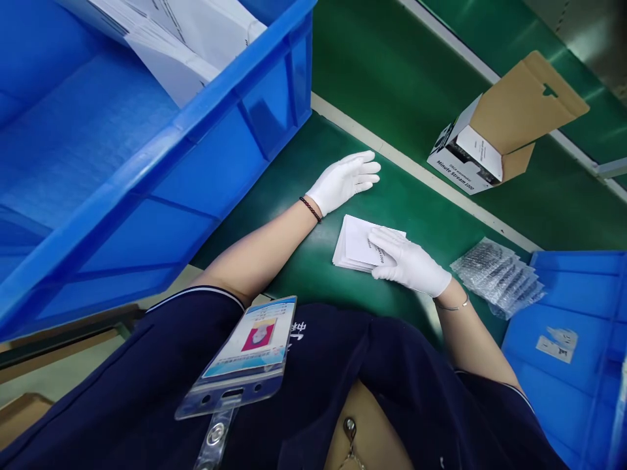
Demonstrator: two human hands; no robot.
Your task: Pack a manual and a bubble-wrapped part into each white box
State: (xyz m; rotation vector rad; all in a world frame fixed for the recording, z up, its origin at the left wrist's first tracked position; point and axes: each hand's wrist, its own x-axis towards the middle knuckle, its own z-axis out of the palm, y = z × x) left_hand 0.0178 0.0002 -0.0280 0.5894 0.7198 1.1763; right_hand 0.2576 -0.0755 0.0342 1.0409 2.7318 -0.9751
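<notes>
My left hand (345, 181), in a white glove, hovers over or rests on the green worktop with its fingers stretched out and nothing in them. In front of me on the worktop lies a stack of white printed leaflets (355, 241), its edges slightly uneven. My right hand (411, 264), gloved as well, grips the stack's right end. Its fingers lie across the top sheet and the thumb is by the near edge, covering part of the print. Whether the fingertips pinch only the top leaflet or several cannot be made out.
A large blue bin (206, 163) with stacked white papers (191, 39) stands left. An open "Minute Stream 1000" carton (455, 166) sits at the back right. Several bubble-wrap pouches (497, 277) lie to the right, beside another blue bin (563, 385). A pale rail (416, 170) edges the worktop (289, 196).
</notes>
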